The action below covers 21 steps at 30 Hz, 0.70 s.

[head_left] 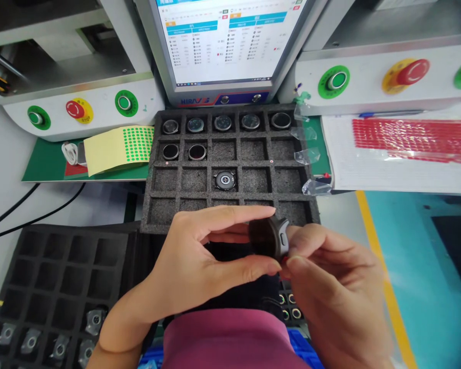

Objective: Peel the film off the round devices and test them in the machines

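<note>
My left hand (pixel 211 256) grips a round smartwatch body (pixel 264 238) by its edges, between the thumb and the fingers. The watch has a dark face and a grey metal rim with a side button, and it is tilted on edge. Close against its lower right side, my right hand (pixel 330 277) is pinched together. A small red piece (pixel 285 260) shows at the right fingertips; its exact kind is too small to tell. Beyond the hands lies a grey foam tray (pixel 230 205) with several watch bodies in its pockets. One watch body (pixel 225 180) there lies back side up.
A monitor (pixel 223 46) stands behind the tray, between machine panels with green buttons and red stop knobs (pixel 413 72). Green dot stickers (pixel 138 144) lie left, red sticker sheets (pixel 415 138) right on paper. A second foam tray (pixel 61 246) holds bagged parts at lower left.
</note>
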Each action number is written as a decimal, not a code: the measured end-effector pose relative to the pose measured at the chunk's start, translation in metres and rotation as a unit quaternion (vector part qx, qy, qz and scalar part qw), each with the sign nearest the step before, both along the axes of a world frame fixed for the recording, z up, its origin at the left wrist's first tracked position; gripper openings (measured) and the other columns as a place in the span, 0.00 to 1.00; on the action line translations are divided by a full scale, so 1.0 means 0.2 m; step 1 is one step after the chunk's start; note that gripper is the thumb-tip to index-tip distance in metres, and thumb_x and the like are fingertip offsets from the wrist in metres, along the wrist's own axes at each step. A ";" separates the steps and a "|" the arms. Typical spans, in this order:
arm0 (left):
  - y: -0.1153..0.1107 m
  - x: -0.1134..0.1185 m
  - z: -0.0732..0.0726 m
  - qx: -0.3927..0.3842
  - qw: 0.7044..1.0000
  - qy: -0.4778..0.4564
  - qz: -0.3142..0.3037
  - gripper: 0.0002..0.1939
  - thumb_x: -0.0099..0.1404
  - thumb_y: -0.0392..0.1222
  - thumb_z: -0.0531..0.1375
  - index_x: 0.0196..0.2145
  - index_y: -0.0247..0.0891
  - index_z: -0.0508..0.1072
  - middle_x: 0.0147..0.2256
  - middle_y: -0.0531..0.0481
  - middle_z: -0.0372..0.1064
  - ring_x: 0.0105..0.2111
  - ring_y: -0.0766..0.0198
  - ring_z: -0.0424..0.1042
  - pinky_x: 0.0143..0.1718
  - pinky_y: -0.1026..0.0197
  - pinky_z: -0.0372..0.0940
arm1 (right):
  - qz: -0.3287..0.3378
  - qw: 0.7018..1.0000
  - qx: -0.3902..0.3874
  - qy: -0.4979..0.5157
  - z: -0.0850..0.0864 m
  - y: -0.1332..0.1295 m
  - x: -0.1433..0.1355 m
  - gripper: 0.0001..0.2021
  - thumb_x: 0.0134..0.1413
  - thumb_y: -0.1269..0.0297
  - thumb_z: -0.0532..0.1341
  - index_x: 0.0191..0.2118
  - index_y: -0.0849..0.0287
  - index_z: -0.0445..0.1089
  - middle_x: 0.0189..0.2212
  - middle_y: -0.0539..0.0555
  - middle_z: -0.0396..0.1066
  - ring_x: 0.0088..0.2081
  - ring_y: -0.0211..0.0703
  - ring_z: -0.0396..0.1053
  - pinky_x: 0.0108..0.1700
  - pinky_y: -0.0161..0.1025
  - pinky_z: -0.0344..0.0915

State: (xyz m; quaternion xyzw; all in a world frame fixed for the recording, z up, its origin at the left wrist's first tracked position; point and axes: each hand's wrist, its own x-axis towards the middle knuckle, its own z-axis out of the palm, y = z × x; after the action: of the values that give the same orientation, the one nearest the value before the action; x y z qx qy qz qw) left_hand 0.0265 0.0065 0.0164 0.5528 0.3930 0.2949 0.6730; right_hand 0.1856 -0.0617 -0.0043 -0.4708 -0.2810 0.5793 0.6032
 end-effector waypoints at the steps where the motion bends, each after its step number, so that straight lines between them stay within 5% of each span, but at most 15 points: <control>1: 0.00 0.00 0.00 0.000 1.000 0.000 0.001 0.25 0.53 0.39 0.74 0.49 0.47 0.80 0.42 0.52 0.81 0.40 0.57 0.81 0.46 0.58 0.77 | -0.002 1.000 -0.003 0.000 0.00 0.00 0.00 0.06 0.55 0.63 0.70 0.28 0.49 0.76 0.21 0.51 0.69 0.22 0.38 0.62 0.21 0.36 0.59; 14: 0.02 -0.01 0.00 0.061 0.998 0.010 0.000 0.26 0.54 0.34 0.73 0.50 0.49 0.79 0.45 0.53 0.80 0.43 0.59 0.81 0.48 0.60 0.77 | -0.014 1.000 0.006 0.004 -0.02 0.02 -0.01 0.06 0.53 0.65 0.71 0.29 0.52 0.75 0.23 0.48 0.71 0.24 0.35 0.66 0.25 0.31 0.65; 21: 0.03 -0.03 0.02 0.030 0.999 -0.024 -0.011 0.26 0.54 0.29 0.72 0.49 0.50 0.80 0.47 0.54 0.79 0.43 0.60 0.80 0.47 0.61 0.77 | 0.012 0.993 -0.007 0.114 -0.02 0.10 -0.04 0.19 0.41 0.65 0.77 0.23 0.57 0.63 0.20 0.44 0.66 0.22 0.32 0.64 0.24 0.29 0.65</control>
State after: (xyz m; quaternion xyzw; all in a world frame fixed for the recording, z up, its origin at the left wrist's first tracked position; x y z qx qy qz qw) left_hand 0.0210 0.0119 0.0204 0.5697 0.3618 0.3119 0.6688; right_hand 0.1780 -0.0423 -0.0093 -0.4022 -0.2120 0.6381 0.6214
